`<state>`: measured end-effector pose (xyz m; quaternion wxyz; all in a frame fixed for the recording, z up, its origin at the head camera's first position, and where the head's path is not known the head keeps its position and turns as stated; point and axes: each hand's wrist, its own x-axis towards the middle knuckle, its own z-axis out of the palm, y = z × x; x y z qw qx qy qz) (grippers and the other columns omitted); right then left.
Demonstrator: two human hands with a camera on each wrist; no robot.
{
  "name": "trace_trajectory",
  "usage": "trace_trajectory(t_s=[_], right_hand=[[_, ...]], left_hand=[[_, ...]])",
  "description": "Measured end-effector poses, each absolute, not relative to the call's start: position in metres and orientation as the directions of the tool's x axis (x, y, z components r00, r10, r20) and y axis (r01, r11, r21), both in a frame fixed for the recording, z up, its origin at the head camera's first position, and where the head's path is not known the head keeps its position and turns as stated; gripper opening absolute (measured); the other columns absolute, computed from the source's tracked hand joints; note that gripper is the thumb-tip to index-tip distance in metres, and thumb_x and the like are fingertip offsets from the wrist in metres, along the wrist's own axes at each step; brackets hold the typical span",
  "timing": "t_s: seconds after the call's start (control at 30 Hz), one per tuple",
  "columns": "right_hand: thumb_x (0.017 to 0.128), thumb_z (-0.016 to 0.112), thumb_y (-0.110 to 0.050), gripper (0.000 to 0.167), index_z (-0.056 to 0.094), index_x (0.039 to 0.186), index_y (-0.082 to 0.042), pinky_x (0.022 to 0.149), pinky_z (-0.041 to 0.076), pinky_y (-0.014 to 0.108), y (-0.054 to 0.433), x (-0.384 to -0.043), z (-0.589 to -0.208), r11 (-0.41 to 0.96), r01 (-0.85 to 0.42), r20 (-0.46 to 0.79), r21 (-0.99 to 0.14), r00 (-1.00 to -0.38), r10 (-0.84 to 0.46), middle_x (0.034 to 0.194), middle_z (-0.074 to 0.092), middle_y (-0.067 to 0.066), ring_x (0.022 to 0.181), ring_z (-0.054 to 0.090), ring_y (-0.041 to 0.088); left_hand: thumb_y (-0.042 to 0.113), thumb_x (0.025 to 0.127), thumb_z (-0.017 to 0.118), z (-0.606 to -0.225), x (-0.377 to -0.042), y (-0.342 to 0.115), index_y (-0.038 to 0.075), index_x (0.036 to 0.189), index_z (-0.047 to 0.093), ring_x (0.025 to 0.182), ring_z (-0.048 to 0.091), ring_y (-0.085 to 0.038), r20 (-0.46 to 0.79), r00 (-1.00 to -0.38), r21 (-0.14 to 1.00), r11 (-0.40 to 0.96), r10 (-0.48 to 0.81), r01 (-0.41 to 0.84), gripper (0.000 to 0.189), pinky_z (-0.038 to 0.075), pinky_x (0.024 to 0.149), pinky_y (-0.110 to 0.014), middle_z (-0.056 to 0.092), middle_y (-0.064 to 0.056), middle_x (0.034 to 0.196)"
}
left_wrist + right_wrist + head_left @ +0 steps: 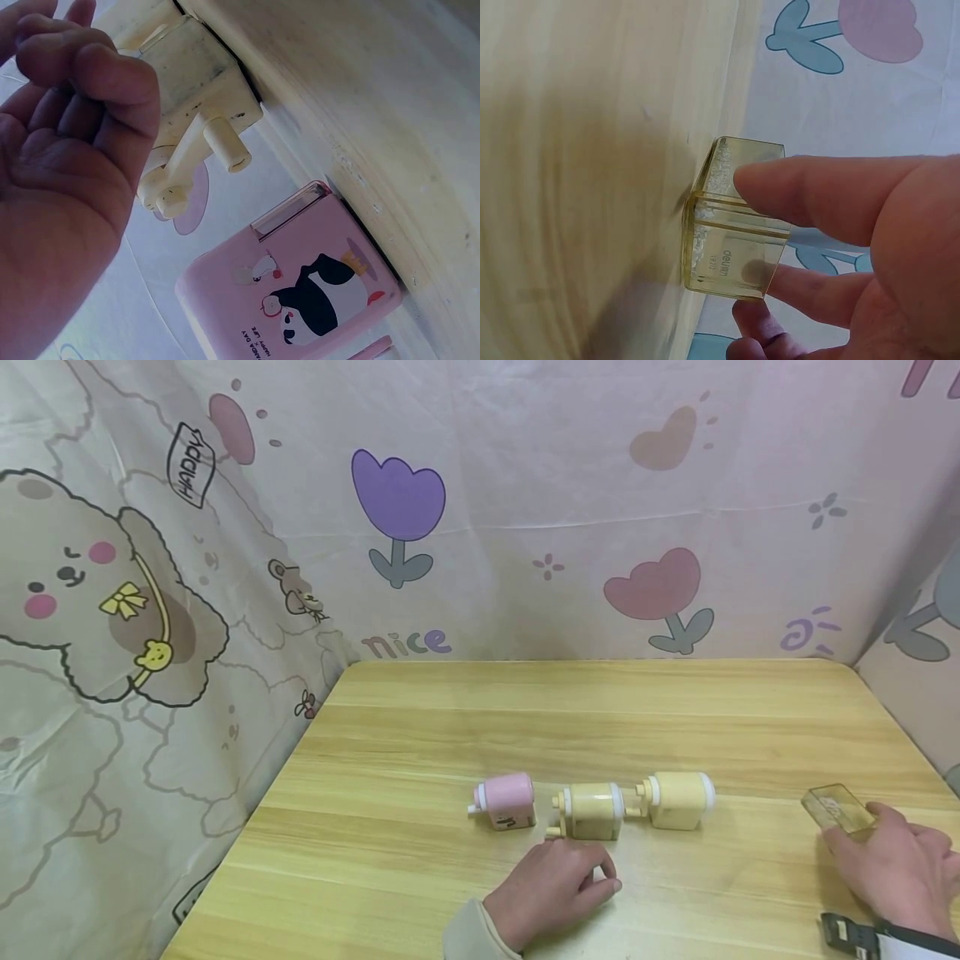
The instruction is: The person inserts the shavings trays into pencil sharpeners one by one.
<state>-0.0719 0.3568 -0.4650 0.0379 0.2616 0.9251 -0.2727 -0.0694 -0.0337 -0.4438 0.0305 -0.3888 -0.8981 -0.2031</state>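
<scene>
My right hand pinches a see-through yellow shavings drawer between thumb and fingers, at the table's right side. In the right wrist view, pale bits lie inside the drawer, and its lower side is close to the tabletop. My left hand rests near the table's front, loosely curled and holding nothing. Just beyond it stands a yellow crank pencil sharpener. A pink sharpener with a panda print is to its left, and another yellow sharpener to its right.
The wooden table has cloth hangings with printed flowers behind it and at its sides. A dark-strapped band is on my right wrist.
</scene>
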Motion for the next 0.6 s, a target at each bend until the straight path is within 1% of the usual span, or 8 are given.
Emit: trace_trajectory(t_s=[0.2,0.3,0.47,0.6], right_hand=[[0.099,0.057,-0.034,0.076,0.028,0.148,0.017,0.101,0.013,0.074,0.3570,-0.0733,-0.4654,0.743,0.482,-0.188,-0.464,-0.873,0.449,0.133,0.029,0.053,0.127,0.015,0.069],[0.099,0.058,-0.033,0.074,0.032,0.146,0.017,0.099,0.013,0.075,0.3561,-0.0729,-0.4648,0.754,0.438,-0.154,-0.490,-0.895,0.420,0.130,0.035,0.051,0.126,0.015,0.069],[0.100,0.059,-0.032,0.069,0.036,0.143,0.018,0.091,0.019,0.072,0.3519,-0.0719,-0.4620,0.766,0.339,-0.094,-0.547,-0.934,0.346,0.130,0.037,0.050,0.121,0.020,0.067],[0.102,0.058,-0.033,0.068,0.037,0.142,0.018,0.093,0.021,0.073,0.3488,-0.0728,-0.4592,0.774,0.289,-0.083,-0.564,-0.952,0.294,0.134,0.035,0.050,0.120,0.025,0.068]], left_hand=[[0.027,0.099,0.066,-0.4441,-0.0691,-0.0339,0.022,0.093,0.075,0.059,0.039,0.014,0.205,-0.700,0.351,0.616,0.684,0.705,0.013,0.032,0.057,-0.005,0.052,0.021,0.064],[0.026,0.099,0.066,-0.4448,-0.0693,-0.0338,0.022,0.092,0.075,0.059,0.038,0.014,0.210,-0.699,0.350,0.615,0.684,0.706,0.012,0.032,0.056,-0.005,0.051,0.021,0.063],[0.026,0.099,0.066,-0.4453,-0.0696,-0.0337,0.022,0.092,0.075,0.058,0.038,0.014,0.211,-0.697,0.345,0.615,0.685,0.709,0.012,0.032,0.055,-0.005,0.051,0.021,0.063],[0.027,0.099,0.066,-0.4450,-0.0697,-0.0337,0.022,0.093,0.075,0.059,0.038,0.014,0.208,-0.696,0.341,0.616,0.688,0.711,0.012,0.032,0.055,-0.005,0.052,0.021,0.064]])
